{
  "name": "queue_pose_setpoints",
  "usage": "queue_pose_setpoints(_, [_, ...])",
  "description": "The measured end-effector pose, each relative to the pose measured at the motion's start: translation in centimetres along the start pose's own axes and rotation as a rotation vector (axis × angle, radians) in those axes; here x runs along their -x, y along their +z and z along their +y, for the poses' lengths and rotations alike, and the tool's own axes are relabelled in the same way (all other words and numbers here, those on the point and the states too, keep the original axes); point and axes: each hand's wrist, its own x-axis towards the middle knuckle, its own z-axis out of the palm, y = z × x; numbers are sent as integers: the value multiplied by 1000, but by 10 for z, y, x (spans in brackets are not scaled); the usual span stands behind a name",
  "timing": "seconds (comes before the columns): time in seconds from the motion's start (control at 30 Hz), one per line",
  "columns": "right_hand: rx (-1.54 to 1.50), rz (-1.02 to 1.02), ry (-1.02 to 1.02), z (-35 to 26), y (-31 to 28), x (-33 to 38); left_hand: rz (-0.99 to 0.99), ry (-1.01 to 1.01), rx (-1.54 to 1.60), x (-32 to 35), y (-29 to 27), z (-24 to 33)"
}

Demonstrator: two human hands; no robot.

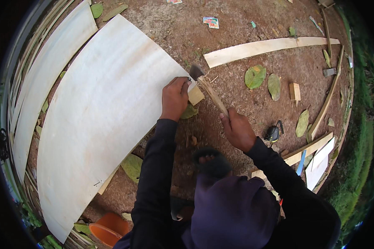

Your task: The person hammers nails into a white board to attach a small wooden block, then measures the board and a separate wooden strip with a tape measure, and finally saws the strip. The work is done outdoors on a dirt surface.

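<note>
Two large pale plywood sheets (pixel 99 112) lie on the dirt ground (pixel 237 25) at left. The left hand (pixel 175 98), fingers curled, presses the nearer sheet's right corner over a small wooden block (pixel 196 95). Just right, the right hand (pixel 238 129) clenches one hammer (pixel 207 89), its handle slanting up-left, its head just above that corner.

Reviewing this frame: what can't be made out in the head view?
- Whatever the left hand pinches at the plywood sheet edge: hidden under its fingers.
- The hammer handle's lower end: wrapped by the right hand.
- The wood block: partly behind the hammer and left hand.
- The orange bucket: cut off by the lower rim.
- The small black object beside the right hand: too small to identify.
</note>
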Motion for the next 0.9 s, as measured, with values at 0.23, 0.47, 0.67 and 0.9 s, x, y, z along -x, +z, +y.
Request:
queue_pose_setpoints(0.23, [39, -43, 63, 13, 16, -3, -54, -72, -258, 6, -18, 11])
queue_pose_setpoints(0.47, [16, -6, -11, 9, -1, -1, 12, -63, -798, 26, -19, 0])
queue_pose_setpoints(0.67, [-59, 193, -183, -57, -42, 3, 0, -50, -820, 28, -23, -4])
queue_pose_setpoints(0.9, [141, -48, -45, -16, -29, -9, 25, -2, -801, 27, -20, -8])
